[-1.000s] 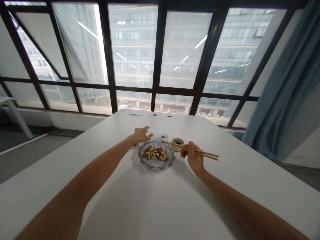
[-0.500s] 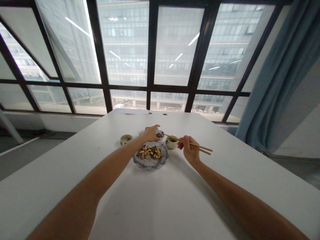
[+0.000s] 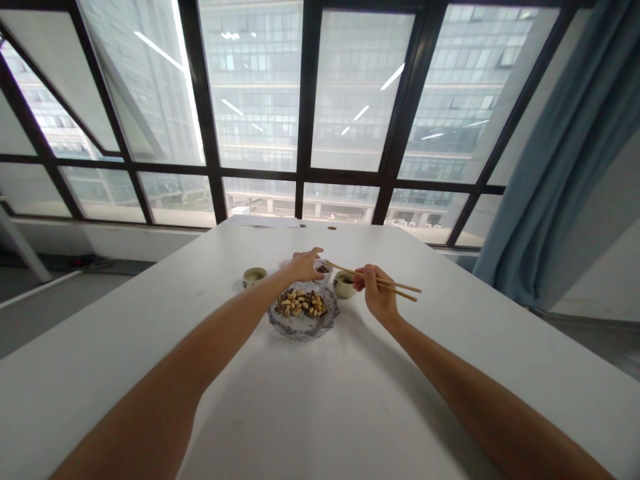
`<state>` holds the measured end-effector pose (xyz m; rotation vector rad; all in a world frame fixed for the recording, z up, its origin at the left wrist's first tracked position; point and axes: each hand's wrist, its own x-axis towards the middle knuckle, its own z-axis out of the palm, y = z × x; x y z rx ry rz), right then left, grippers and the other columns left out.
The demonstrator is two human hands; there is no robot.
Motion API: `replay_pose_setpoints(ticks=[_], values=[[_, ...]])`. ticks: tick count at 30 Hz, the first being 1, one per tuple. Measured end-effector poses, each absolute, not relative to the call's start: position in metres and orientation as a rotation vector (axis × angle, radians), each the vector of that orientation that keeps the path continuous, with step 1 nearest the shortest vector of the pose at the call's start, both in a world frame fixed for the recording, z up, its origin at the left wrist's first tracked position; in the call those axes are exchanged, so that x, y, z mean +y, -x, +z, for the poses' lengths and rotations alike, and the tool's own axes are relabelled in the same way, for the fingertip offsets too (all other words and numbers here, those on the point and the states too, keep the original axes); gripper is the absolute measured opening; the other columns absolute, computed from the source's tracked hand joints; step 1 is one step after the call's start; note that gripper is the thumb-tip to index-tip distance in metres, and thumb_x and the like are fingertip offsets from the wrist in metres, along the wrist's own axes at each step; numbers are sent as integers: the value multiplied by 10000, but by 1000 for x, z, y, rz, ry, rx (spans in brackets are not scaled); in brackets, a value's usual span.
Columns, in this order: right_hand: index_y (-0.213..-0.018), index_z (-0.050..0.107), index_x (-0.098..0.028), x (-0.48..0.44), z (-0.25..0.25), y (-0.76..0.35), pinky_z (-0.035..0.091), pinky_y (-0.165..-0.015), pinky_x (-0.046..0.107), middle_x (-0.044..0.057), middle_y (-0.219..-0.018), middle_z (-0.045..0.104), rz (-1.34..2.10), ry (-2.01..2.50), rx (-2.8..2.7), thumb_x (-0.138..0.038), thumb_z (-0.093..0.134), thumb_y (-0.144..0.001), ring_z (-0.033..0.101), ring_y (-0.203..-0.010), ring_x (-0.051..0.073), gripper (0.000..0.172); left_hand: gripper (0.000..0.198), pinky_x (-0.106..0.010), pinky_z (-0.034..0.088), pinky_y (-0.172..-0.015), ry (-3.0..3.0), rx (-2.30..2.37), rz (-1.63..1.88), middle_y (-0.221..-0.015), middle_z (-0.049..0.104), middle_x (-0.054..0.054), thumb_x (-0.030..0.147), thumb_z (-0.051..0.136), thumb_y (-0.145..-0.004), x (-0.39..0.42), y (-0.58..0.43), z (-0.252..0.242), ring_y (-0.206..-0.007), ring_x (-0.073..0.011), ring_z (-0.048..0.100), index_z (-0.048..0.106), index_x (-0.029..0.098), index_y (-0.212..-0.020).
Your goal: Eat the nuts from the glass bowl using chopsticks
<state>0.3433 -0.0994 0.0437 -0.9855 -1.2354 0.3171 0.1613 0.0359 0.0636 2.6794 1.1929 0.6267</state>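
Observation:
A clear glass bowl (image 3: 303,324) full of mixed nuts sits in the middle of the white table (image 3: 320,400). My left hand (image 3: 303,265) reaches past the bowl and grips a small white cup (image 3: 323,269) with dark bits in it. My right hand (image 3: 376,293) pinches a pair of wooden chopsticks (image 3: 395,287), whose tips point left over that white cup. A small greenish cup (image 3: 344,285) stands just left of my right hand. Another small greenish cup (image 3: 254,277) stands apart at the left.
Papers (image 3: 263,222) lie at the table's far edge below a wall of large windows. A blue curtain (image 3: 565,160) hangs at the right. A white table leg (image 3: 23,248) shows at the far left.
My left hand moved right from the left cup to the small white cup and took hold of it. The chopstick tips rose and came over that cup.

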Motion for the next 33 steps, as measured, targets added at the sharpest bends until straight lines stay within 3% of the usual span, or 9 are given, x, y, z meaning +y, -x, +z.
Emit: replay_pose_setpoints(ticks=[7, 11, 15, 20, 24, 29, 33], values=[[-595, 632, -173, -125, 91, -344, 356, -310, 218, 25, -419, 576, 472, 1117, -1500, -795, 530, -800, 478, -319, 110, 662, 781, -486, 355, -1095, -2642, 1248, 498, -1358, 628, -156, 517, 731, -740, 44, -155, 61, -1264, -335, 581, 462, 193, -1398], [-617, 649, -182, -131, 94, -340, 376, -334, 203, 19, -445, 595, 431, 1161, -1729, -753, 500, -852, 522, -359, 114, 635, 634, -462, 322, -1141, -2682, 1243, 639, -1370, 619, -147, 606, 640, -799, 41, -123, 62, -1295, -325, 551, 609, 180, -1268], [-657, 665, -193, -129, 87, -338, 434, -374, 209, 22, -510, 635, 458, 1143, -1867, -696, 516, -879, 583, -427, 134, 569, 526, -441, 354, -1136, -2631, 1314, 878, -1330, 646, -109, 585, 549, -870, 37, -65, 53, -1287, -300, 548, 651, 199, -1213], [-693, 684, -194, -127, 84, -341, 427, -359, 202, 8, -489, 626, 455, 1146, -1878, -678, 535, -880, 570, -399, 128, 540, 623, -435, 375, -1134, -2401, 1578, 1072, -1320, 636, -128, 631, 540, -850, 29, -2, 27, -1292, -302, 535, 593, 187, -1284], [-674, 688, -170, -126, 80, -342, 394, -320, 208, 22, -467, 620, 477, 1146, -1643, -731, 557, -835, 521, -342, 114, 598, 801, -406, 473, -1035, -2145, 1577, 1099, -1416, 556, -191, 682, 532, -825, 20, 12, 7, -1220, -290, 598, 479, 121, -1394], [-676, 677, -156, -117, 56, -334, 396, -295, 230, 29, -452, 609, 617, 1108, -1341, -764, 620, -762, 514, -320, 125, 617, 861, -414, 506, -981, -2111, 1527, 1066, -1258, 667, -170, 698, 614, -763, 9, 6, -2, -1118, -303, 657, 472, 129, -1394], [-715, 650, -172, -108, 25, -329, 414, -303, 252, 21, -469, 611, 723, 1019, -1129, -758, 630, -759, 523, -326, 138, 588, 801, -389, 539, -914, -2120, 1494, 1053, -1161, 708, -120, 707, 638, -733, 3, 4, 0, -1040, -291, 687, 527, 180, -1326]])
